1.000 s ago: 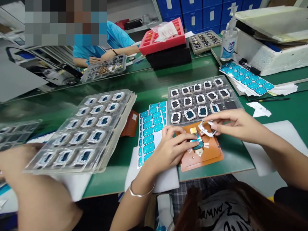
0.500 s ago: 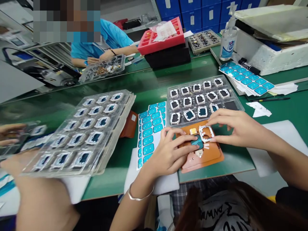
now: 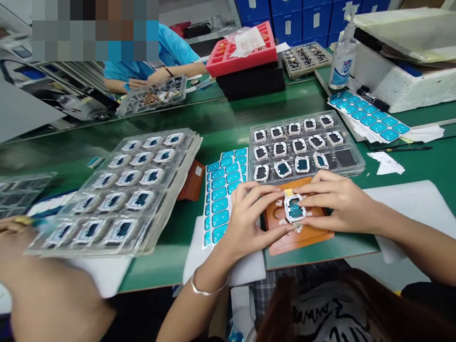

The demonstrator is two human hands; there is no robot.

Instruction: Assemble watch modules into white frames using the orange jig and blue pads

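Observation:
A white frame (image 3: 295, 209) lies over a teal piece on the orange fixture (image 3: 285, 242), with a yellow tab (image 3: 288, 192) at its top edge. My left hand (image 3: 249, 216) reaches in from the left, its fingers curved around the frame's left side, thumb near the lower edge. From the right, my right hand (image 3: 333, 202) holds the frame's right side between thumb and fingers. Behind the fixture is a clear tray (image 3: 351, 172) with rows of white frames, some dark inside and some teal. Sheets of teal stickers (image 3: 219, 204) lie left of my left hand.
A stacked clear tray (image 3: 156, 228) of frames stands at left, beside another person's arm (image 3: 53, 289). Across the table a person in blue handles small parts. A red tray (image 3: 242, 59) on a black box, a pump bottle (image 3: 342, 64) and a foam box (image 3: 409, 85) stand behind.
My right hand has brought the white frame left and down over the teal piece. My left fingers have moved off the teal piece to the frame's side. The neighbour's hand at far left has moved down.

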